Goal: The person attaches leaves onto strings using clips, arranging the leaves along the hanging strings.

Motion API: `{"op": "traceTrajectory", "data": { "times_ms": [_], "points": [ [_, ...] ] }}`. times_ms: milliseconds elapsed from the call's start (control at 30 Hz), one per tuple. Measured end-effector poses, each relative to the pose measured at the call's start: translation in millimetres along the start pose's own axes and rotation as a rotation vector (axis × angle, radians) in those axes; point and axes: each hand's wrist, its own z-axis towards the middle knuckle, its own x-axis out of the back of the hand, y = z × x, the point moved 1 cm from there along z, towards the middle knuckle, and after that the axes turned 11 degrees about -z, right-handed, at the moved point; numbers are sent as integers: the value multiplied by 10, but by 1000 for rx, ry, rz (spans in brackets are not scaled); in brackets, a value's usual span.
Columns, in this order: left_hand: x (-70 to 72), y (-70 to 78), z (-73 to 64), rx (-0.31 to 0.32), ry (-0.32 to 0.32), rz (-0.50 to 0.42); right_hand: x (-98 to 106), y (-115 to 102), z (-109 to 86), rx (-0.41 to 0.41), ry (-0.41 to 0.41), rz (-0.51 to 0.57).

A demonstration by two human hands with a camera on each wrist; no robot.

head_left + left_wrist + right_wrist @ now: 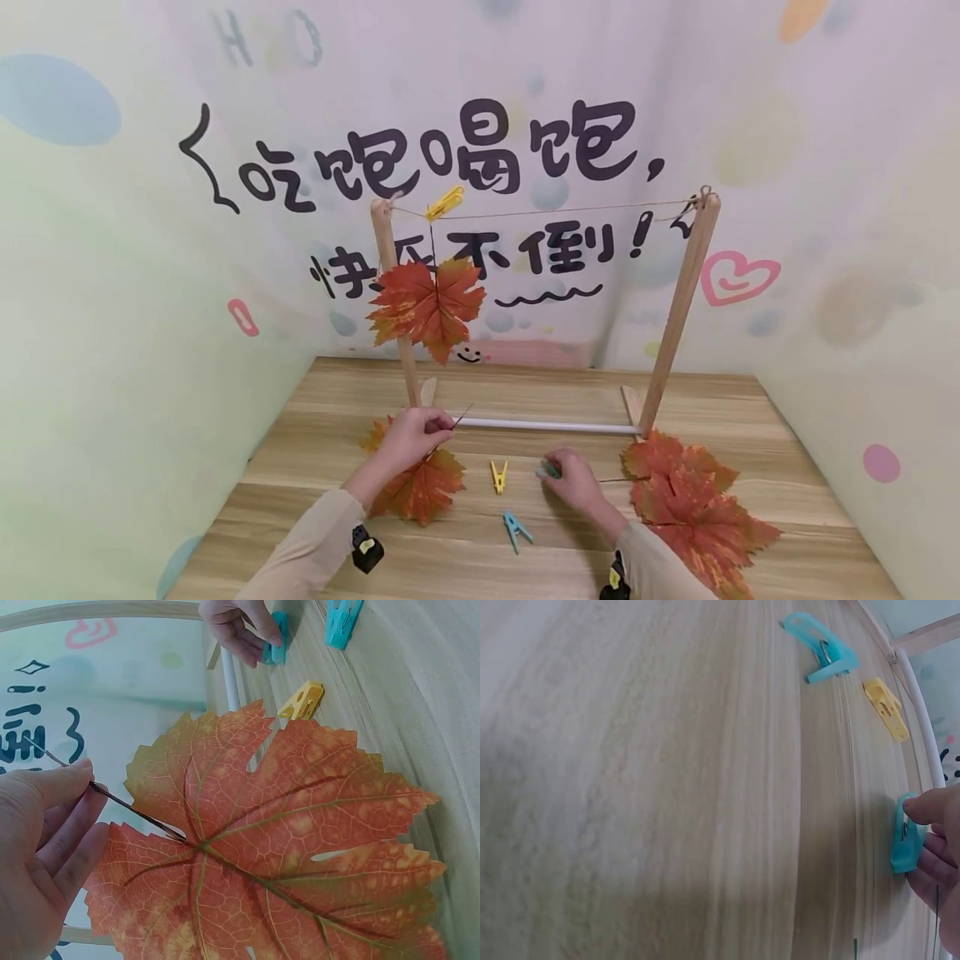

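My left hand [412, 437] pinches the thin dark stem [135, 808] of an artificial red-orange maple leaf [285, 832] between thumb and fingers. In the head view, that hand and forearm partly cover the leaf. At the right, my right hand [576, 479] holds a blue clothespin [905, 844] between thumb and fingers, low over the table. Between the hands lie a yellow clothespin [499, 477] and, nearer me, another blue clothespin [516, 530]. Above, a maple leaf [431, 304] hangs by its stem from a string [562, 212], clipped by a yellow clothespin [446, 202].
A left wooden post [408, 375] and a right wooden post [678, 325] carry the string, joined low down by a white rod [551, 426]. Several maple leaves [697, 517] lie overlapping at the table's right. Printed walls enclose the wooden table [292, 500].
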Motion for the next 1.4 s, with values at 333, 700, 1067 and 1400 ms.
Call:
{"op": "traceTrajectory", "data": {
  "times_ms": [333,700,1067,1400],
  "points": [
    [-45,-26,-14,27,11,-20,-44,-49,-7,21,17,1],
    [-9,27,20,-28,34,-34,8,-67,-35,70,58,71],
    [11,113,85,-1,26,-80,243,-177,-7,153,92,122],
    [11,183,160,-1,25,-140,502,-332,18,215,78,244]
  ]
}}
